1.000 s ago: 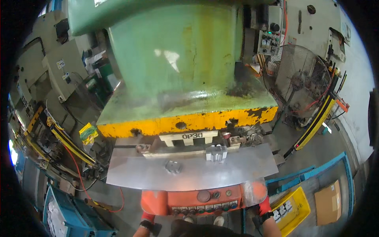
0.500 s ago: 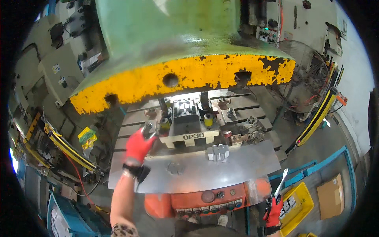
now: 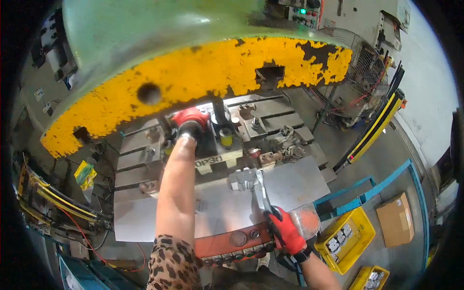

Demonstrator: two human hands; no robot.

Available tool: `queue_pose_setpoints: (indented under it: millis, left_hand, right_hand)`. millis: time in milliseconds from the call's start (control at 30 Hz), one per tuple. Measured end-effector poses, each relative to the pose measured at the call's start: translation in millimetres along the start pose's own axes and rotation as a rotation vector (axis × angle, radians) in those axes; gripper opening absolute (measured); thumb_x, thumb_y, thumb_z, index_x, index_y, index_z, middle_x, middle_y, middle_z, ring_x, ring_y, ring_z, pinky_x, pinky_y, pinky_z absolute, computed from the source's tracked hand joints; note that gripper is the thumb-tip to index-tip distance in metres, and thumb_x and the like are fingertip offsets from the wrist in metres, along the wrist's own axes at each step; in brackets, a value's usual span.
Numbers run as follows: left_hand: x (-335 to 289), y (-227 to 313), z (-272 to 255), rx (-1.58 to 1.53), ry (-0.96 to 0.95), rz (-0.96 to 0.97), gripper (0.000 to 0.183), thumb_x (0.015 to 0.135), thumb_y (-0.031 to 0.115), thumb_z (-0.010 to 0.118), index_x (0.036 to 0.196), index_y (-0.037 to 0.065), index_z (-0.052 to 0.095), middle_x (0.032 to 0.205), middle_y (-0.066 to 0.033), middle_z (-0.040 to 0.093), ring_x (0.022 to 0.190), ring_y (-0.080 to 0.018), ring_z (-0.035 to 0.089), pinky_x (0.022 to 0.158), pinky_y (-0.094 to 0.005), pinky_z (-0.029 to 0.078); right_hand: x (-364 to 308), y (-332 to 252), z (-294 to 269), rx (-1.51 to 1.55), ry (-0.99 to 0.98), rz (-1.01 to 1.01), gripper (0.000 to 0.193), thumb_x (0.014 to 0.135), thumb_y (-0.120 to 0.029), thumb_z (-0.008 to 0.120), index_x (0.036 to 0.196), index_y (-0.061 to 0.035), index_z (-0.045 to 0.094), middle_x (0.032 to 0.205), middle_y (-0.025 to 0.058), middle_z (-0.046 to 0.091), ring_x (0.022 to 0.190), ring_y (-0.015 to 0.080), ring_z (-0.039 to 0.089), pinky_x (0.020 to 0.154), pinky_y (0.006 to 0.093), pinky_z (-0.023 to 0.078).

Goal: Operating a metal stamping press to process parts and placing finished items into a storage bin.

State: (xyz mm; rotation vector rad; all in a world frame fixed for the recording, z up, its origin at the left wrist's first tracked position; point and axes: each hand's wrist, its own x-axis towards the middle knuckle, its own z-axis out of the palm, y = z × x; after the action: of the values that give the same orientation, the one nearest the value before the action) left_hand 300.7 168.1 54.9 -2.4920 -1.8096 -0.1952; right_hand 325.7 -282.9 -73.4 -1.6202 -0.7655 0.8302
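My left hand [image 3: 191,117], in a red glove, reaches under the raised press ram into the die set [image 3: 220,162]. Its fingers are hidden, so what it touches there does not show. My right hand [image 3: 286,231], in a red and black glove, is closed round the dark grip of a long silver hand tool [image 3: 262,193]. The tool's tip lies at the right end of a small grey metal part [image 3: 243,180] on the flat metal plate [image 3: 285,186]. My left forearm covers part of the plate and die.
The green and yellow press ram [image 3: 203,67] hangs over the die. An orange control box [image 3: 232,245] with buttons sits at the near edge. Yellow light-curtain posts [image 3: 374,128] flank the press. A yellow bin [image 3: 360,237] of metal parts and a cardboard box [image 3: 395,220] stand at right.
My left hand has gone forward from the die's left side to beneath the ram. My right hand has brought the tool up and left from beside the yellow bin to the metal part.
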Motion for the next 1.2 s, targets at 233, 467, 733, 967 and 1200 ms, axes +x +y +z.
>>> queue_pose_setpoints:
  millis: [233,467,733,967,1200]
  left_hand:
    - [-1.3,-5.2,-25.5,-0.107,0.001,0.075,0.062,0.079,0.066,0.061,0.104,0.011,0.077,0.111,-0.0102,0.074,0.103,-0.0307,0.071,0.083,-0.0412,0.053]
    - [-76.9,-57.2,-56.9,-0.250,0.114,0.323,0.081,0.072,0.062,0.075,0.123,0.001,0.062,0.112,-0.0261,0.068,0.107,-0.0396,0.065,0.090,-0.0477,0.051]
    - [-250.8,-150.8,28.4,-0.146,-0.138,0.245,0.090,0.067,0.058,0.079,0.134,0.004,0.053,0.110,-0.0231,0.064,0.104,-0.0397,0.063,0.091,-0.0477,0.049]
    - [-258.3,-143.6,84.6,-0.123,-0.274,0.058,0.081,0.069,0.064,0.074,0.123,0.005,0.059,0.113,-0.0217,0.064,0.107,-0.0402,0.062,0.093,-0.0508,0.047]
    - [-267.7,-143.7,79.4,-0.181,-0.254,0.037,0.092,0.072,0.065,0.072,0.138,0.004,0.050,0.128,-0.0238,0.056,0.117,-0.0414,0.056,0.098,-0.0525,0.042]
  right_hand:
    - [25.2,-6.1,4.5,0.090,-0.078,0.158,0.035,0.097,-0.030,0.061,0.119,-0.0027,0.059,0.099,0.0140,0.062,0.088,0.0218,0.060,0.076,0.0358,0.050]
    - [0.9,-21.8,-9.4,-0.468,-0.079,-0.519,0.045,0.086,-0.003,0.057,0.131,-0.0009,0.058,0.129,0.0228,0.057,0.117,0.0374,0.056,0.100,0.0400,0.046]
    - [-32.2,-50.4,-19.3,-0.271,-0.098,-0.334,0.031,0.098,-0.011,0.053,0.126,0.0010,0.060,0.108,0.0143,0.063,0.102,0.0200,0.059,0.084,0.0305,0.050]
    - [5.0,-76.7,6.8,0.145,-0.129,-0.157,0.029,0.104,-0.010,0.046,0.129,-0.0015,0.060,0.111,0.0039,0.055,0.082,0.0080,0.058,0.068,0.0235,0.051]
    - [131.1,-95.9,65.8,0.387,-0.272,-0.272,0.025,0.102,-0.038,0.052,0.093,-0.0143,0.056,0.072,-0.0019,0.055,0.055,0.0097,0.051,0.048,0.0256,0.042]
